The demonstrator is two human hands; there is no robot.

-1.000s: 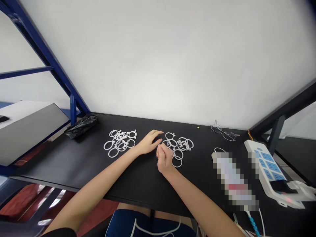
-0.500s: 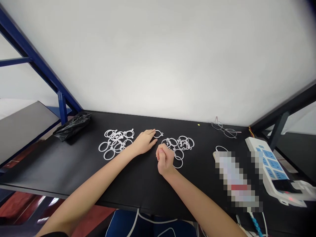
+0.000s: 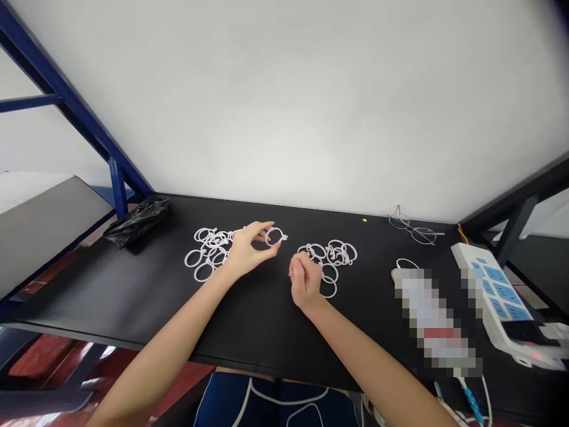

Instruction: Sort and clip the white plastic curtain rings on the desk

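Observation:
Between the thumb and fingertips of my left hand [image 3: 245, 249] is a white plastic curtain ring [image 3: 284, 238] with a small eyelet, raised above the black tabletop. Behind that hand and partly covered by it lies a pile of similar white rings [image 3: 216, 242]. My right hand [image 3: 305, 276] is closed in a fist, thumb on top; whatever is inside it, if anything, is hidden. It rests at the near left edge of a second group of white rings [image 3: 336, 255], covering some of them.
A crumpled black plastic bag [image 3: 137, 222] lies at the far left. To the right are eyeglasses [image 3: 411, 229], a blurred phone [image 3: 433, 320] with a cable, and a white power strip [image 3: 493, 296]. The black table [image 3: 262, 320] ends at a white wall and blue metal frame [image 3: 71, 98].
My left hand has drawn back left, and its thumb and fingers now pinch the ring that lay beneath its fingertips. My right fist stays by the right group. The view has shifted slightly.

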